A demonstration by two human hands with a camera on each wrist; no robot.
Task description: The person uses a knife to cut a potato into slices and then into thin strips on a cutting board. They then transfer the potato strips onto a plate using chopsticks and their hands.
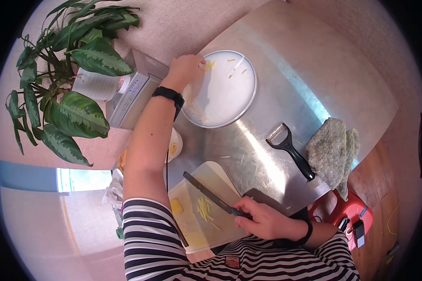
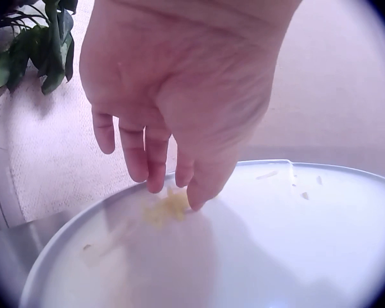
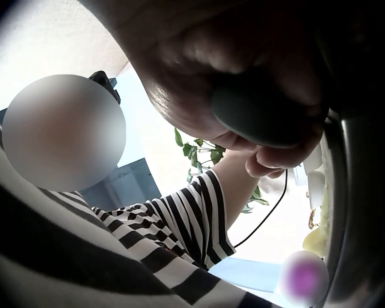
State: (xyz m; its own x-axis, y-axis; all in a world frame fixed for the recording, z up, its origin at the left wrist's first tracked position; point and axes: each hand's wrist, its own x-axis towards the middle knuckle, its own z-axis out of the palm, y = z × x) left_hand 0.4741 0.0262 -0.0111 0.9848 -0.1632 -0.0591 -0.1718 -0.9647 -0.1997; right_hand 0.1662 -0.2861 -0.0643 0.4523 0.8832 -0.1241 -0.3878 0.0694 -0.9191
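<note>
My left hand (image 1: pixel 186 70) reaches over the far left rim of a round white plate (image 1: pixel 222 96). Its fingers point down, loosely spread, just above a small heap of pale yellow strips (image 2: pixel 169 206) on the plate. In my right hand (image 1: pixel 262 220) I grip the black handle of a kitchen knife (image 1: pixel 210 193). The blade slants up and left over a pale cutting board (image 1: pixel 220 180). Thin yellow-green strips (image 1: pixel 204 208) lie on that board, with a yellow chunk (image 1: pixel 176 206) to their left. The right wrist view shows the handle's end (image 3: pixel 260 112) inside my fist.
A black Y-shaped peeler (image 1: pixel 293 152) lies right of the plate, its handle close to a rough grey-green stone slab (image 1: pixel 327 147). A white bowl (image 1: pixel 176 145) is partly hidden behind my left arm. A silver appliance (image 1: pixel 136 93) and a leafy plant (image 1: pixel 80 110) stand left.
</note>
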